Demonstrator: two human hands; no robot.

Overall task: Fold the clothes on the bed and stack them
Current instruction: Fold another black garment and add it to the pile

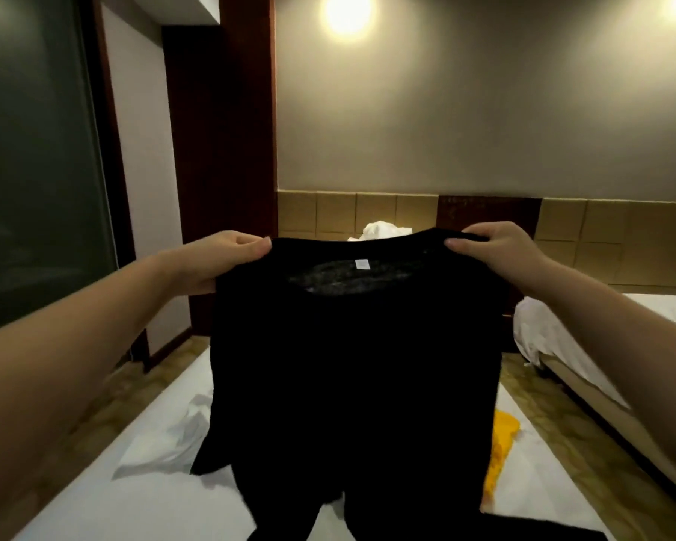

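White bed below — left hand and right hand each pinch a shoulder of a black shirt, hanging upright.

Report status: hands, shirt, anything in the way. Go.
Both up: left hand and right hand pinch black T-shirt at the shoulders. Shirt held over the bed. Crumpled on it: white garment, yellow garment.

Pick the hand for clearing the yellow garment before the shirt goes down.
Right, likely. The yellow garment lies right of the shirt, nearer the right hand; the left hand must cross the shirt. Both grip it.
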